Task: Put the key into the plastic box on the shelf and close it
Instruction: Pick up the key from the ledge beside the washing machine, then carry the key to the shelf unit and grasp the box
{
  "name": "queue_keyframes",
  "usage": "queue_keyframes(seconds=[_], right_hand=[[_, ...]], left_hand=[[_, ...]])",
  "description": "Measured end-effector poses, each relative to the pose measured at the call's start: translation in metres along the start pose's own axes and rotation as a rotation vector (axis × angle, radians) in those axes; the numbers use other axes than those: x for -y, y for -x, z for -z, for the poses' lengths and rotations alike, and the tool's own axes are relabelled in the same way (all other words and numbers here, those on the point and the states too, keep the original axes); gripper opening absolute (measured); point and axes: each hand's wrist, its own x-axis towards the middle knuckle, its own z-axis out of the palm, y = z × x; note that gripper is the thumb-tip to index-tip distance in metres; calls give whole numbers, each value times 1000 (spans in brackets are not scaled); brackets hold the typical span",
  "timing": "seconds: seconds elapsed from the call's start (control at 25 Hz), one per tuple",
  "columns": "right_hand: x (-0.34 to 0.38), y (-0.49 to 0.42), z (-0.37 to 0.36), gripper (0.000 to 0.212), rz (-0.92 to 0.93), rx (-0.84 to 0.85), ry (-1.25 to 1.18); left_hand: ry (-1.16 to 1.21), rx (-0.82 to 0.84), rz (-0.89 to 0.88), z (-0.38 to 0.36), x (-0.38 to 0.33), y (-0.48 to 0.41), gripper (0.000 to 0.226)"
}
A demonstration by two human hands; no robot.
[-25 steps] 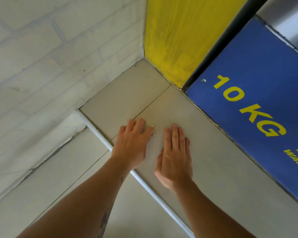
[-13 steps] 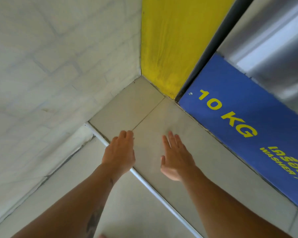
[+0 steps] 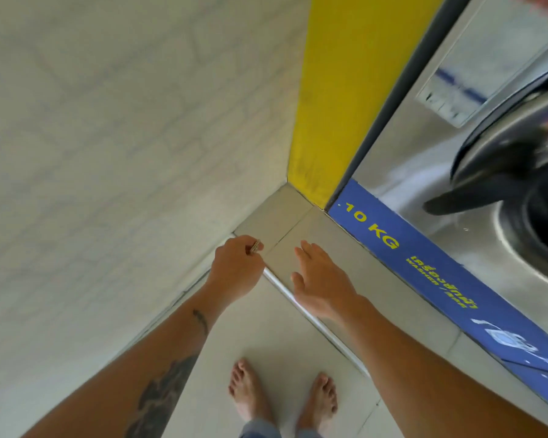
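My left hand (image 3: 237,267) is closed around a small metallic key (image 3: 255,246), whose tip sticks out between thumb and fingers. It hovers over the metal-edged tiled step (image 3: 282,287) near the corner. My right hand (image 3: 320,279) is just to its right, flat, fingers apart and holding nothing. No plastic box and no shelf show in this view.
A washing machine (image 3: 475,172) with a blue "10 KG" band (image 3: 431,273) and a dark round door stands on the raised step at right. A yellow wall strip (image 3: 332,90) and a white brick wall (image 3: 124,137) meet in the corner. My bare feet (image 3: 282,396) stand on the tiled floor below.
Both hands have lifted off the tiled step and drawn back. The left hand has closed on the key. The view has pulled up and back, showing the washer door and my feet.
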Motion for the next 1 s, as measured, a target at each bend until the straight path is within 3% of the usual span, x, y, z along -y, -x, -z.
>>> queue_keyframes(seconds=[0.24,0.52,0.76,1.0], right_hand=[[66,92,103,53,119,-70,78],[102,186,168,53,312,-139,166],[140,265,179,54,510,-185,190],[227,340,146,53,776,-97,229]], left_hand=[[256,-125,5,82,-58,130,32],[395,-310,-37,111,-97,264,31],[509,-494,-67,131,-93,374,26],[638,-724,-4,170,-23,487,25]])
